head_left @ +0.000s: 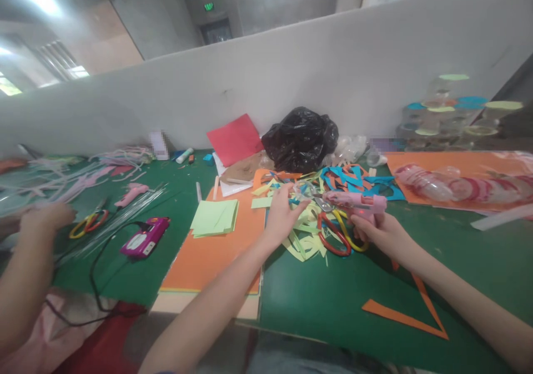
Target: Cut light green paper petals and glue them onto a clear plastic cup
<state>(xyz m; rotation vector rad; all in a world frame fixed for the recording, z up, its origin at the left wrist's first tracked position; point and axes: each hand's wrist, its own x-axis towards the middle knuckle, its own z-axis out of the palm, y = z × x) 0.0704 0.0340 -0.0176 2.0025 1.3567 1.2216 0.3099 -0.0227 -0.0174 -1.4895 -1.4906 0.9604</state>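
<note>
In the head view my right hand (375, 229) is closed round the handle of a pink glue gun (358, 200), its nozzle pointing left. My left hand (285, 210) pinches a small clear plastic piece (306, 188) close to the nozzle; fingers partly hide its shape. Whether nozzle and plastic touch, I cannot tell. Under both hands lies a heap of light green paper scraps (306, 240). Scissors with red and yellow handles (336, 246) rest on the heap, below the glue gun.
Light green paper squares (214, 218) lie on orange sheets (195, 263) to the left. Behind stands a black plastic bag (300, 140). Clear cups (443, 121) are stacked at right. A co-worker's arms (33, 257) are at left, near a purple device (145, 238) with a cable.
</note>
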